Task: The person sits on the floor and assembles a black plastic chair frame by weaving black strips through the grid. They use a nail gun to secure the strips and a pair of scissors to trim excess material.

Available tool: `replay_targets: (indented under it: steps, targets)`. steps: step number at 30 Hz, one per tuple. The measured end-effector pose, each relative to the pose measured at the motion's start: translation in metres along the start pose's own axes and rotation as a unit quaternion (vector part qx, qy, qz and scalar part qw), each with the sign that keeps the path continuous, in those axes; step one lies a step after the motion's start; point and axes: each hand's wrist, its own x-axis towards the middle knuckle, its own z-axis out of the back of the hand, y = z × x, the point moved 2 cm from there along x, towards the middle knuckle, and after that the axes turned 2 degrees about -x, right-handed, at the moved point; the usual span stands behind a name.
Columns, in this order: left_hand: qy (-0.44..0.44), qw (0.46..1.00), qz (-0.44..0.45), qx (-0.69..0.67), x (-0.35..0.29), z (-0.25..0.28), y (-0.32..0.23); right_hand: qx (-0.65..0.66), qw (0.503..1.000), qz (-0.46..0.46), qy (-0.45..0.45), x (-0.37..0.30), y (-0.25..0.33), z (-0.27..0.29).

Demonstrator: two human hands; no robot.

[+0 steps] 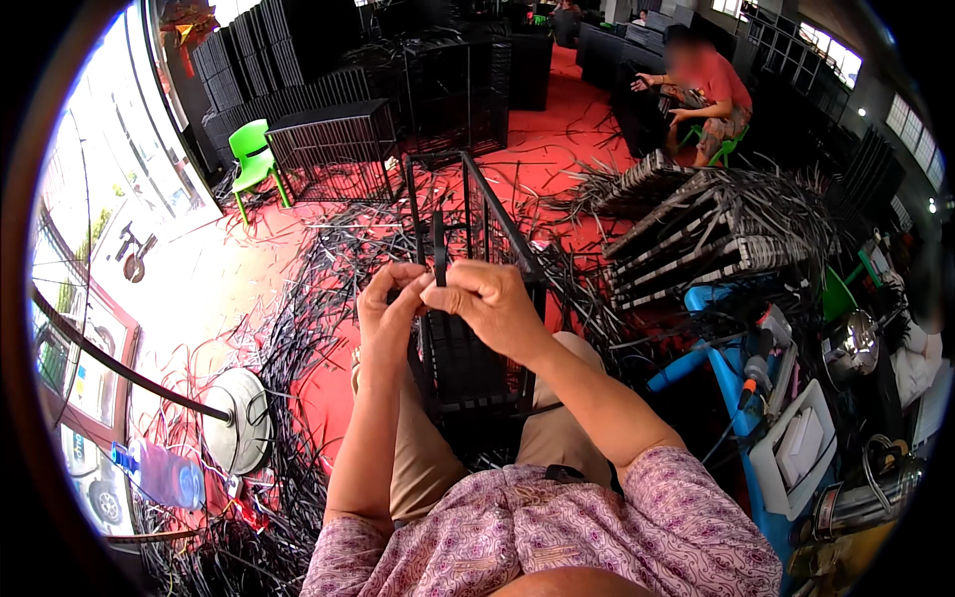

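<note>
A flat black strip (439, 244) stands up between my hands, in front of my chest. My left hand (384, 306) pinches it low down with thumb and fingertips. From the other side my right hand (489, 306) closes on the same strip, its thumb almost touching the left fingertips. Below and beyond them, between my knees, is a black open frame (505, 227) with thin bars and a dark panel at its near end. My hands cover part of the frame, and the strip's lower end is hidden.
Black strip offcuts (343, 264) litter the red floor. To the left stand a green chair (255, 159) and a fan's round base (237, 420). Stacked woven panels (686, 244) lie to the right, beside a blue table (731, 388) with tools. A person in red (711, 90) sits farther back.
</note>
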Motion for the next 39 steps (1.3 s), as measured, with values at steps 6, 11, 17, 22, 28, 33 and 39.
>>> replay_targets:
  steps: [6, 11, 17, 22, 28, 33, 39]
  targets:
    - [-0.026, 0.997, 0.070, -0.013, -0.027, 0.017, 0.015, -0.045, 0.999, 0.027, -0.004, -0.023, 0.006, -0.019]
    - [-0.005, 0.994, 0.113, 0.004, -0.052, 0.019, 0.026, -0.071, 0.997, 0.017, -0.005, -0.054, 0.006, -0.026]
    - [0.050, 0.991, 0.120, 0.011, -0.104, 0.035, 0.071, -0.061, 0.998, -0.023, 0.003, -0.111, -0.009, -0.046]
    - [0.061, 0.984, 0.166, 0.010, -0.150, 0.056, 0.118, -0.045, 0.996, -0.071, 0.018, -0.157, -0.021, -0.066]
    - [0.029, 0.991, 0.126, 0.043, -0.153, 0.054, 0.107, -0.022, 0.998, -0.066, 0.003, -0.154, -0.019, -0.071]
    - [0.003, 0.987, 0.137, 0.079, -0.158, 0.054, 0.112, -0.067, 0.994, -0.077, 0.045, -0.158, -0.019, -0.068]
    - [0.008, 0.989, 0.113, 0.093, -0.149, 0.051, 0.111, -0.083, 0.996, -0.018, 0.023, -0.161, -0.031, -0.073]
